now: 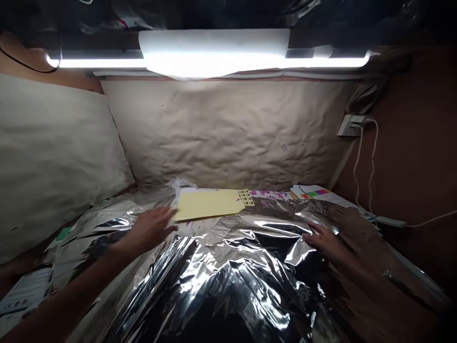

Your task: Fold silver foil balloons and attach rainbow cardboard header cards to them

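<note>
A large crinkled silver foil sheet [232, 276] spreads over the surface before me and hangs toward me. My left hand [152, 228] hovers or rests by the left edge of a yellow sheet [207, 205], fingers apart and slightly blurred. On the right part of the foil, my right hand [323, 238] touches the film, thumb and forefinger near a fold; whether it pinches the film is hard to tell. A small sticker sheet with dark marks [245, 197] lies at the yellow sheet's right end.
Papers with coloured blocks [316, 193] lie at the back right. A wall socket [352, 125] has white cables running down to a white strip [391, 221]. A lit tube lamp [107, 63] hangs above, and printed papers [26, 288] lie at the lower left.
</note>
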